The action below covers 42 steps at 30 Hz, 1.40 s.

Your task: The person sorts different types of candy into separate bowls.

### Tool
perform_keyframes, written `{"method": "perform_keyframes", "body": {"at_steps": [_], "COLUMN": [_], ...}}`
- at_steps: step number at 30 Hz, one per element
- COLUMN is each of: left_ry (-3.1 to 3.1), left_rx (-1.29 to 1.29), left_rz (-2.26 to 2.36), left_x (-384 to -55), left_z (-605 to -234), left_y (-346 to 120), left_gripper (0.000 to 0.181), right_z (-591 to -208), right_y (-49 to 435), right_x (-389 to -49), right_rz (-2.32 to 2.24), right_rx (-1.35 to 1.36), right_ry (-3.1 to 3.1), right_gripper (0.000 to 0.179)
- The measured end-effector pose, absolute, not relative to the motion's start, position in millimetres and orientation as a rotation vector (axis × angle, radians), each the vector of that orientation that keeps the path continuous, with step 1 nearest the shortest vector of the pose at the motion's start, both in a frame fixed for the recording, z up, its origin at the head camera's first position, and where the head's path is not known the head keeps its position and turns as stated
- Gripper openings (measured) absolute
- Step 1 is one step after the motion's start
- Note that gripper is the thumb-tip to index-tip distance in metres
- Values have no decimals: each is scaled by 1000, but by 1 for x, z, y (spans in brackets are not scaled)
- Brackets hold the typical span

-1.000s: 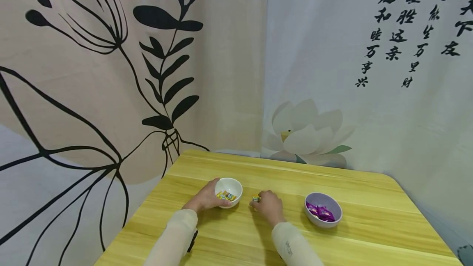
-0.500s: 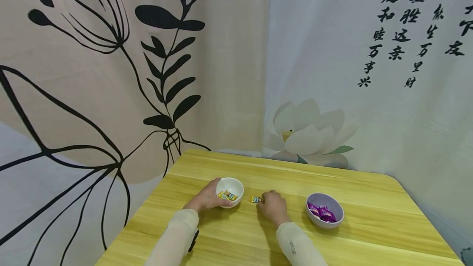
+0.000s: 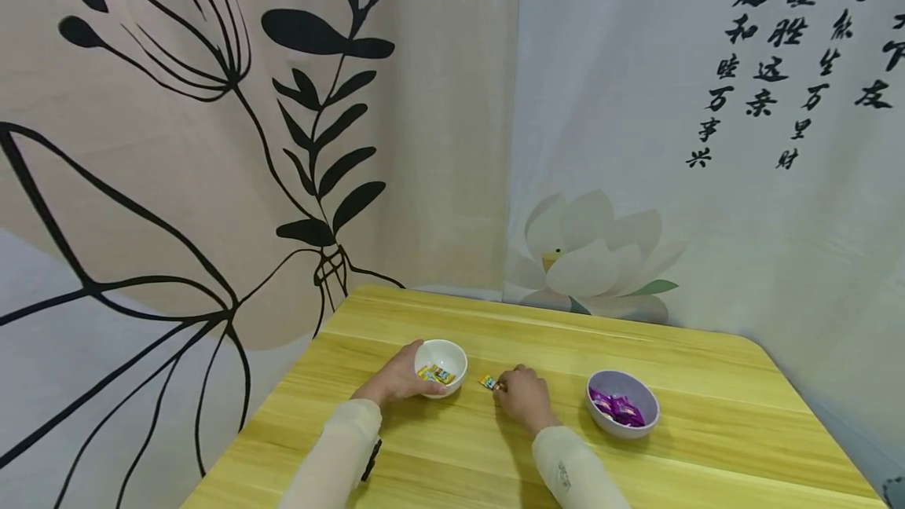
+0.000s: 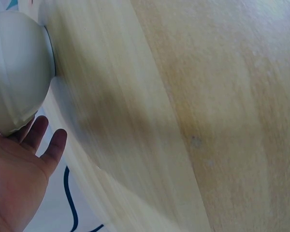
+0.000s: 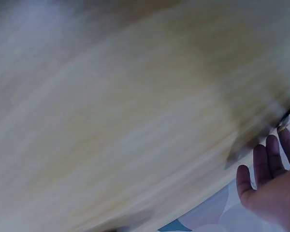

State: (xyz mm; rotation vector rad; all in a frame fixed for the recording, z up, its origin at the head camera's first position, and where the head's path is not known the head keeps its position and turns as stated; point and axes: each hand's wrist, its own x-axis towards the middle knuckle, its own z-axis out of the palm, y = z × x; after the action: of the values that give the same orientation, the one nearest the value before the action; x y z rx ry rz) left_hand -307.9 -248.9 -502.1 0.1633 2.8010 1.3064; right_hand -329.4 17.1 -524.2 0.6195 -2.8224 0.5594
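Note:
My left hand grips the side of a white bowl, its thumb along the near rim. Several yellow wrapped candies lie inside that bowl. In the left wrist view the bowl stands on the table above the palm, the fingers spread under its side. Just right of the bowl, my right hand pinches the right end of one yellow wrapped candy, held low over the wood. The right wrist view has this hand at its right edge, with the candy mostly hidden at the fingertips.
A lilac bowl with several purple wrapped candies stands to the right of my right hand. The wooden table reaches back to a printed curtain. Below the left sleeve shows a small black object.
My right hand has shifted slightly right, and more of the yellow candy sticks out from its fingers. The candy has since tilted. The left hand stays on the white bowl.

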Motion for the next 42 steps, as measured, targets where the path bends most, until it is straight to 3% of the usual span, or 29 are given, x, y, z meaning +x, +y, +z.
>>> {"method": "perform_keyframes", "body": {"at_steps": [17,24,31,42], "left_ry": [2796,2801,2817,2814], "left_rx": [176,248,178,191], "left_rz": [1320,1308,1280,1301], "left_x": [-308,-312,-312,-312], "left_z": [-501,-503,-505,-503], "left_y": [-247,-249,-250,-249], "left_gripper": [113,104,115,112], "right_z": [-525,-516,-507,-490], "right_y": [29,29,24,8], "right_x": [-333,-333,-333,-332], "right_rz": [586,718,778,840], "right_rx": [593,576,583,627], "right_ry": [-2827,-2797,-2778,-2728], "right_gripper": [15,16,19,21]}}
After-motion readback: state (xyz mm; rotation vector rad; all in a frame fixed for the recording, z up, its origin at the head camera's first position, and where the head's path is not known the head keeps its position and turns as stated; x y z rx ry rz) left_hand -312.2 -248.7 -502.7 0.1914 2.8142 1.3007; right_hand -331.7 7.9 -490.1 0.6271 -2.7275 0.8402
